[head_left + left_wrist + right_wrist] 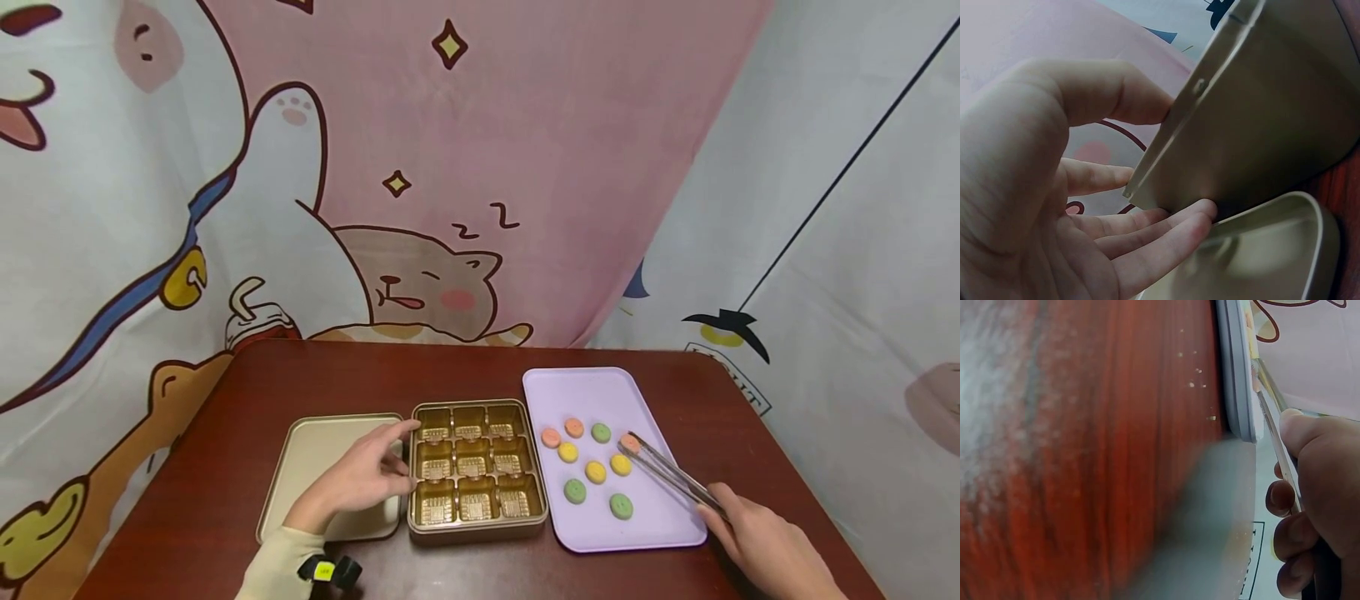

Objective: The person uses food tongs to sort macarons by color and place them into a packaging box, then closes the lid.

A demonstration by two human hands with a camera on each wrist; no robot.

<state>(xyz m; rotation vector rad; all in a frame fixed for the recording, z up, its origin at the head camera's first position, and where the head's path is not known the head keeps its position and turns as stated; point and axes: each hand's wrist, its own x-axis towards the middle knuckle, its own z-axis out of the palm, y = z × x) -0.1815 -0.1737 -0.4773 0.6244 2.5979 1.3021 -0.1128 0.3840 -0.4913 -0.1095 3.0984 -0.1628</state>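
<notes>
My right hand (pixel 772 546) grips metal tongs (pixel 677 473), whose tips are on either side of an orange button-like disc (pixel 629 442) over the lilac tray (pixel 592 387). In the right wrist view, thumb and curled fingers wrap the tongs' dark handle. Several more small round discs, orange, yellow and green, lie on the tray, among them a green disc (pixel 621 506). My left hand (pixel 356 475) touches the left side of a gold tin (pixel 480 532) with spread fingers and thumb. Inside the tin is a gold insert divided into several square compartments, with no discs in them.
A flat gold lid (pixel 322 442) lies left of the tin, partly under my left forearm. All of it stands on a dark red-brown wooden table (pixel 375 375). A cartoon-printed cloth (pixel 562 167) hangs behind the table.
</notes>
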